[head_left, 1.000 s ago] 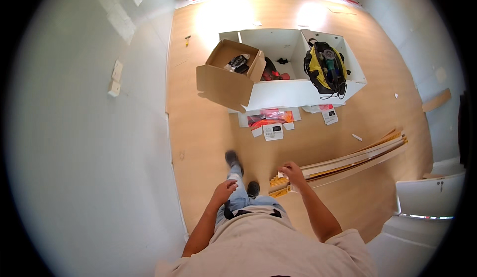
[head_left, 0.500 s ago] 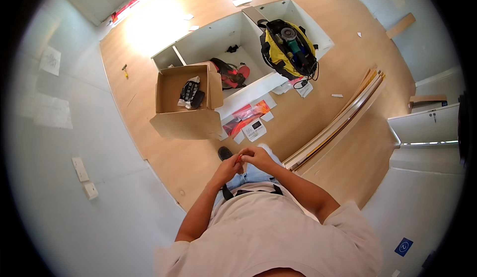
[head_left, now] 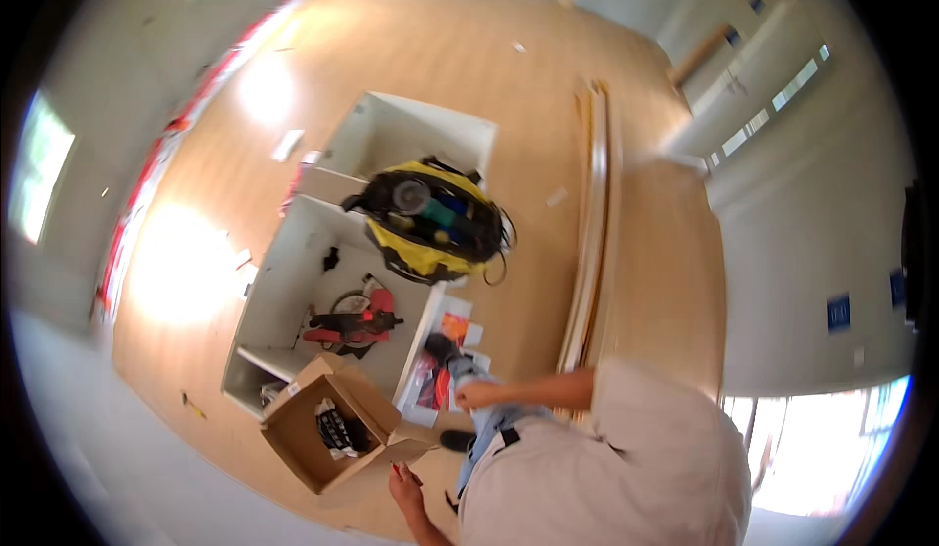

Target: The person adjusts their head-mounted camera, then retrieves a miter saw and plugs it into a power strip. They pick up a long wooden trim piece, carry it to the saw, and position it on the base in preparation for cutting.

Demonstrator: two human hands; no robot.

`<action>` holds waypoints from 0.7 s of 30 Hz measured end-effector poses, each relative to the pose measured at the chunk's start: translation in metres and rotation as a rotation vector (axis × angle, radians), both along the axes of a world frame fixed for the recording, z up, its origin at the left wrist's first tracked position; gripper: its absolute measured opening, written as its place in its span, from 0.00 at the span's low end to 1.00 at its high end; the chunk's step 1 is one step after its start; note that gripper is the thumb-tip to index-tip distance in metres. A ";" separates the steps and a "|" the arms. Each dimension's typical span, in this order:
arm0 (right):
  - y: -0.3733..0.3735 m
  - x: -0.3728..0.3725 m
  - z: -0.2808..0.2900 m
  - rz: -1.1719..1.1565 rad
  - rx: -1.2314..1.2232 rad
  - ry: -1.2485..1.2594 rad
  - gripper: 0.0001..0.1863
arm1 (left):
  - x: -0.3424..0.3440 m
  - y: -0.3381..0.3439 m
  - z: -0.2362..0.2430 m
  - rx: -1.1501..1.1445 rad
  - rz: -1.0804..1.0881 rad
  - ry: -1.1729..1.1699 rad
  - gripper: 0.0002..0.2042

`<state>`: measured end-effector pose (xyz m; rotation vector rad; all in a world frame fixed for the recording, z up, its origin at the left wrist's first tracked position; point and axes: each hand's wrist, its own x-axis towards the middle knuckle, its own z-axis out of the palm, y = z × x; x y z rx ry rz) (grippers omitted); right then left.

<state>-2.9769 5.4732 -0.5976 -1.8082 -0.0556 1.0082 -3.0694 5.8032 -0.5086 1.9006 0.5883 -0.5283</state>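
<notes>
My left hand (head_left: 404,482) is low in the head view, closed on a small red object, just below an open cardboard box (head_left: 289,433) holding a black-and-white package (head_left: 335,430). My right hand (head_left: 476,395) is by my thigh, its fingers blurred. The box rests at the corner of a white open cabinet unit (head_left: 264,282) lying on the floor. A black-and-red power tool (head_left: 349,322) sits in one compartment. A yellow-and-black tool bag (head_left: 396,250) with a grinder (head_left: 440,211) lies across the unit.
Long boards (head_left: 591,223) lie along the floor to my right. A pale wall (head_left: 147,448) runs at lower left. Red-and-white strips (head_left: 176,125) line the far left edge. A small yellow tool (head_left: 196,405) lies on the floor left of the box. A door panel (head_left: 734,91) is at upper right.
The view has swung right, so the room appears rotated. My hands, together half a second ago, have separated, the red object staying in my left. My legs have moved beside the cabinet.
</notes>
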 end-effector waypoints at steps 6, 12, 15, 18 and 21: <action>-0.027 0.180 -0.001 -0.377 -0.093 -0.074 0.12 | 0.059 -0.014 -0.007 0.011 0.192 0.111 0.18; -0.078 0.226 -0.072 -0.375 -0.245 0.090 0.13 | 0.086 -0.041 -0.034 0.095 0.131 0.228 0.20; -0.089 0.243 -0.093 -0.270 -0.282 0.099 0.13 | 0.095 -0.062 -0.048 0.042 0.162 0.261 0.20; -0.065 0.267 -0.109 -0.291 -0.203 0.141 0.12 | 0.110 -0.075 -0.063 0.073 0.087 0.248 0.22; -0.038 0.282 -0.139 -0.362 -0.083 0.216 0.11 | 0.141 -0.078 -0.111 0.267 -0.107 0.180 0.21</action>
